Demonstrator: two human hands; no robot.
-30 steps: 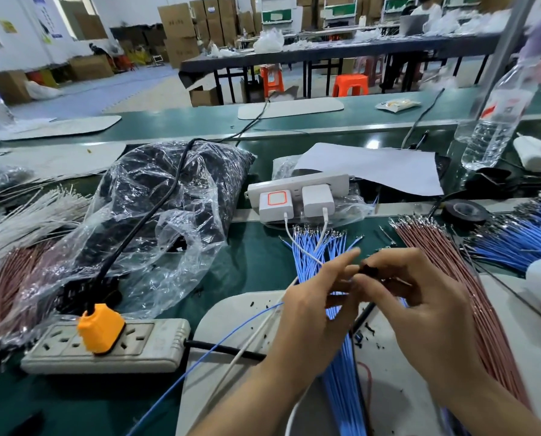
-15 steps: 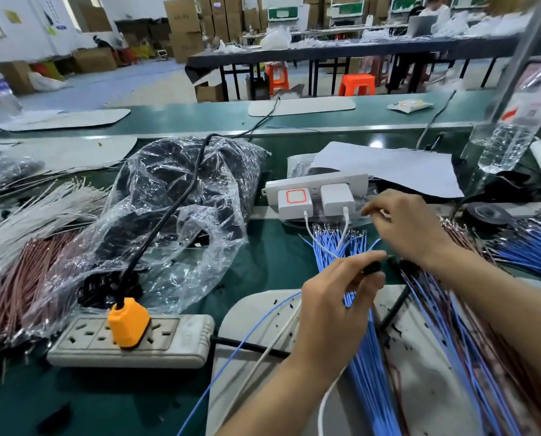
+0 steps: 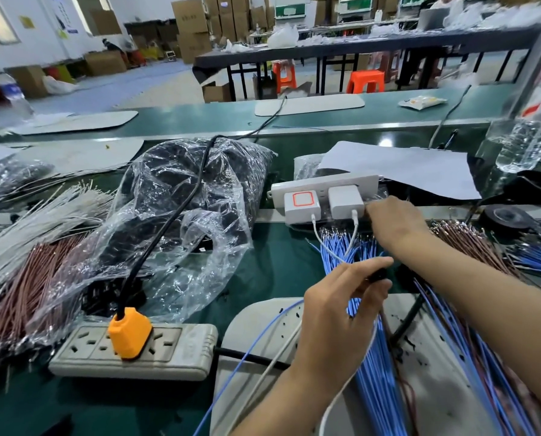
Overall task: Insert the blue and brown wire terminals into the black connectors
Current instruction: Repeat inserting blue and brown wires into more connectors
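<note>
1. A black connector point(image 3: 378, 274) is pinched by the left hand point(image 3: 332, 313).
2. The twelve-o'clock ends of the blue wires point(image 3: 380, 398) are covered by the right hand point(image 3: 395, 225); its grip cannot be told.
3. Dark parts point(image 3: 168, 171), perhaps connectors, are held in a clear bag point(image 3: 181, 237) at ten o'clock.

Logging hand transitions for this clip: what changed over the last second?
The right hand let go of the black connector and reached forward to the far ends of the blue wires, beside the white charger. The left hand still pinches the connector; the brown wires lie as before.
</note>
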